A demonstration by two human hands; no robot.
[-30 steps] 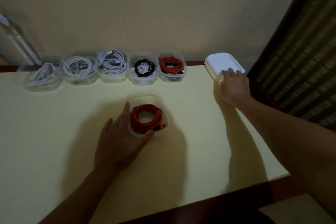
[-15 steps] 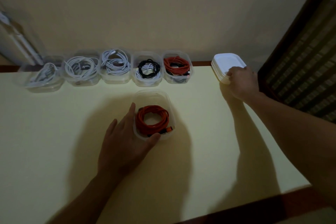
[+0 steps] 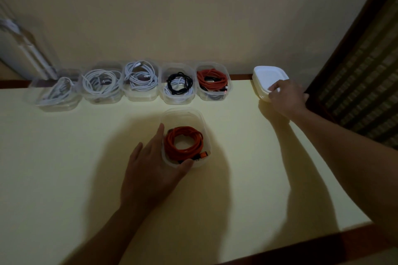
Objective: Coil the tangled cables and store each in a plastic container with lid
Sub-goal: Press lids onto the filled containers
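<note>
Head view: we're at lidding. Left hand (image 3: pixel 150 170) grips the container (image 3: pixel 185 113) holding the coiled orange cable (image 3: pixel 183 143), right hand (image 3: pixel 286 97) curls onto the lid stack (image 3: pixel 267 73). Next, peel off just one.

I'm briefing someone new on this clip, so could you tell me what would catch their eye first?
The orange cable, coiled in the lidless container at the table's middle and held by the left hand, stands out. Behind it, a row of five containers of white, black and red cables lines the wall; at far right the right hand grips the white lids.
</note>
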